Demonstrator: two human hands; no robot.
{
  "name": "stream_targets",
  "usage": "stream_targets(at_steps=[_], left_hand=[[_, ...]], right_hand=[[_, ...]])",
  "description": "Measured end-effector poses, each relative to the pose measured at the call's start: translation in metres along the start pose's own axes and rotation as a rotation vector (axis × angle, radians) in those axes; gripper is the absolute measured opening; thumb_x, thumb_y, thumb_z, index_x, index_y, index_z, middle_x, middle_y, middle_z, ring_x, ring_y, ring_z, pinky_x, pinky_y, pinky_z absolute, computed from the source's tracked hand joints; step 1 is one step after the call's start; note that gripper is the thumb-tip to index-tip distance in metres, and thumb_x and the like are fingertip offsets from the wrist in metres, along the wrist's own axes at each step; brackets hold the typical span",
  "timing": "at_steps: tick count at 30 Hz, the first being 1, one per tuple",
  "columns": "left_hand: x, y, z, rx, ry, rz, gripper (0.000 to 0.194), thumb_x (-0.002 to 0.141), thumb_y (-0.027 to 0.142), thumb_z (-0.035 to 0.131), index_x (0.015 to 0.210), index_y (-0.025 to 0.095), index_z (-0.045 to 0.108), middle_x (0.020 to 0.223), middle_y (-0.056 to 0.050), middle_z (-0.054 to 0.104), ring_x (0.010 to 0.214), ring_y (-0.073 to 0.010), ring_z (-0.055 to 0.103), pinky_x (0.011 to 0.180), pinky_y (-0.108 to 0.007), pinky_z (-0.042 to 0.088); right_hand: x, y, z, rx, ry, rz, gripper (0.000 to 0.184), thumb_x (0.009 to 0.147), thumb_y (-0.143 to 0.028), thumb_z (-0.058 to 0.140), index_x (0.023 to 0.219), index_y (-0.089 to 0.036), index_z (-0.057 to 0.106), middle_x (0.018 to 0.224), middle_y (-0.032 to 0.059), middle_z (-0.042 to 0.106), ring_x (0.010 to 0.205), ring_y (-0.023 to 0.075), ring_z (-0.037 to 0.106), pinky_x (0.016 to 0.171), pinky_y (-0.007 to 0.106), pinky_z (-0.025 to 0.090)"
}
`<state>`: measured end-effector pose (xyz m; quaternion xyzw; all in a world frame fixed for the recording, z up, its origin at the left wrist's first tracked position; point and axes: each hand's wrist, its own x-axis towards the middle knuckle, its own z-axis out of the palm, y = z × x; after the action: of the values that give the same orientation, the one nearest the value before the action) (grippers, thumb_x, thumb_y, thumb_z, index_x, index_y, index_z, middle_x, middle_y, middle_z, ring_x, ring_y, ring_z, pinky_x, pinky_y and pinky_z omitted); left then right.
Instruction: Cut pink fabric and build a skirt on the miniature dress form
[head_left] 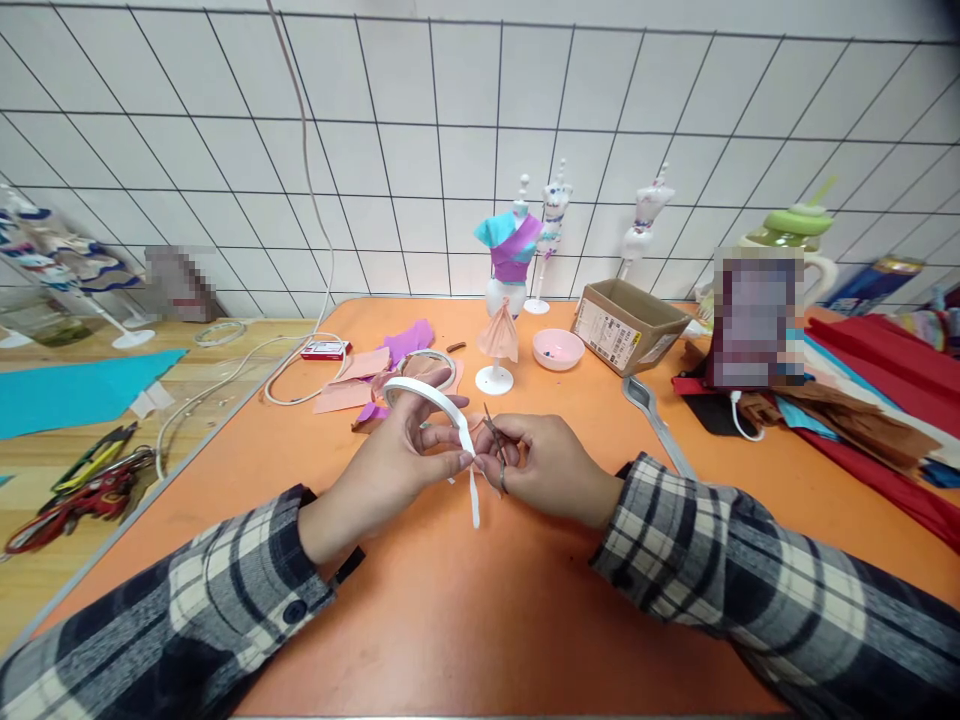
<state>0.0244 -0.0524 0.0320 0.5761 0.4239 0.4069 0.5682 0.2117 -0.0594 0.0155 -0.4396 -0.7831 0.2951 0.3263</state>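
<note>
My left hand [390, 460] is closed on a narrow roll of white tape [441, 398], with the thumb and a finger pinching the strip. A loose end of tape [474, 502] hangs below the fingertips. Small scissors [492, 430] sit in the closed fingers of my right hand [551, 462], points upward. The right thumb and fingertip meet the left fingertips at the strip; whether they grip the tape too is unclear. Beyond my hands stands a small mannequin [513, 262] in a turquoise and purple top, with a peach pleated piece [499, 337] on its lower part.
Purple and peach scraps [364, 367] and another tape ring [448, 362] lie behind my left hand. A pink bowl [558, 350], cardboard box [630, 325] and propped phone [754, 320] stand right. Red-handled scissors [82, 508] and turquoise material [82, 390] lie left.
</note>
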Motion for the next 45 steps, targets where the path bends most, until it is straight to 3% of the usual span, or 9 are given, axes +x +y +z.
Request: stream_targets(at_steps=[8, 16, 18, 22, 24, 30, 36, 42, 45], left_hand=[[-0.003, 0.003, 0.001, -0.009, -0.054, 0.001, 0.082, 0.069, 0.011, 0.076, 0.139, 0.029, 0.038, 0.147, -0.011, 0.04, 0.109, -0.0224, 0.063, 0.081, -0.033, 0.059], [0.008, -0.007, -0.01, 0.041, 0.102, 0.192, 0.068, 0.074, 0.02, 0.077, 0.134, 0.029, 0.045, 0.144, -0.008, 0.044, 0.118, -0.0241, 0.06, 0.096, -0.038, 0.055], [0.01, -0.009, -0.012, 0.06, 0.104, 0.205, 0.069, 0.074, 0.02, 0.077, 0.134, 0.028, 0.044, 0.142, -0.008, 0.046, 0.112, -0.0224, 0.064, 0.097, -0.04, 0.054], [0.011, -0.01, -0.011, 0.073, 0.112, 0.175, 0.073, 0.073, 0.019, 0.076, 0.136, 0.029, 0.041, 0.145, -0.009, 0.044, 0.11, -0.0253, 0.065, 0.097, -0.047, 0.054], [0.01, -0.01, -0.01, 0.073, 0.115, 0.167, 0.076, 0.071, 0.019, 0.077, 0.137, 0.029, 0.041, 0.146, -0.01, 0.043, 0.117, -0.0281, 0.061, 0.099, -0.05, 0.052], [0.008, -0.012, -0.003, 0.11, 0.105, 0.231, 0.075, 0.07, 0.016, 0.075, 0.137, 0.028, 0.042, 0.144, -0.01, 0.044, 0.131, -0.0302, 0.05, 0.103, -0.048, 0.051], [0.005, -0.014, 0.0, 0.137, 0.09, 0.266, 0.073, 0.072, 0.009, 0.069, 0.136, 0.03, 0.042, 0.144, -0.009, 0.043, 0.135, -0.03, 0.044, 0.095, -0.042, 0.057], [0.002, -0.01, 0.007, 0.153, 0.091, 0.288, 0.066, 0.072, 0.007, 0.066, 0.132, 0.028, 0.047, 0.147, -0.008, 0.041, 0.136, -0.028, 0.043, 0.099, -0.041, 0.054], [-0.001, -0.008, 0.011, 0.128, 0.079, 0.211, 0.07, 0.071, 0.009, 0.066, 0.134, 0.029, 0.044, 0.147, -0.009, 0.04, 0.129, -0.028, 0.051, 0.093, -0.039, 0.057]], right_hand=[[-0.003, 0.006, -0.002, -0.417, 0.185, -0.213, 0.01, 0.082, -0.027, 0.065, 0.09, -0.026, 0.072, 0.075, -0.0007, 0.07, 0.073, 0.016, 0.056, 0.062, 0.027, 0.033], [0.003, 0.01, -0.007, 0.052, 0.296, 0.092, 0.041, 0.084, -0.034, 0.064, 0.123, -0.022, 0.062, 0.11, 0.0056, 0.071, 0.087, 0.016, 0.065, 0.076, 0.028, 0.048], [0.002, 0.007, -0.012, 0.154, 0.188, 0.089, 0.034, 0.083, -0.037, 0.065, 0.111, -0.019, 0.066, 0.103, 0.0061, 0.073, 0.079, 0.0148, 0.065, 0.069, 0.026, 0.047], [-0.003, 0.001, -0.015, 0.3, -0.447, 0.148, 0.029, 0.082, -0.045, 0.066, 0.085, -0.016, 0.067, 0.068, 0.0013, 0.07, 0.061, 0.0117, 0.06, 0.056, 0.021, 0.042], [-0.005, -0.001, -0.013, 0.241, -0.618, 0.2, 0.035, 0.083, -0.051, 0.063, 0.08, -0.016, 0.066, 0.065, 0.0003, 0.068, 0.057, 0.0104, 0.057, 0.053, 0.021, 0.04], [-0.004, -0.002, -0.006, -0.036, -0.522, 0.203, 0.039, 0.081, -0.056, 0.062, 0.078, -0.017, 0.064, 0.067, -0.0009, 0.066, 0.058, 0.0096, 0.054, 0.053, 0.021, 0.034], [-0.005, 0.0, -0.003, 0.106, -0.629, 0.32, 0.041, 0.084, -0.057, 0.057, 0.073, -0.017, 0.06, 0.063, -0.0011, 0.066, 0.052, 0.0089, 0.05, 0.051, 0.021, 0.036], [-0.006, -0.002, -0.001, 0.033, -0.528, 0.261, 0.038, 0.084, -0.051, 0.058, 0.066, -0.018, 0.057, 0.058, -0.0029, 0.06, 0.052, 0.0089, 0.05, 0.052, 0.022, 0.035], [-0.007, -0.002, 0.003, -0.039, -0.453, 0.235, 0.036, 0.082, -0.05, 0.06, 0.066, -0.018, 0.055, 0.058, -0.0037, 0.056, 0.054, 0.0092, 0.048, 0.051, 0.023, 0.033]])
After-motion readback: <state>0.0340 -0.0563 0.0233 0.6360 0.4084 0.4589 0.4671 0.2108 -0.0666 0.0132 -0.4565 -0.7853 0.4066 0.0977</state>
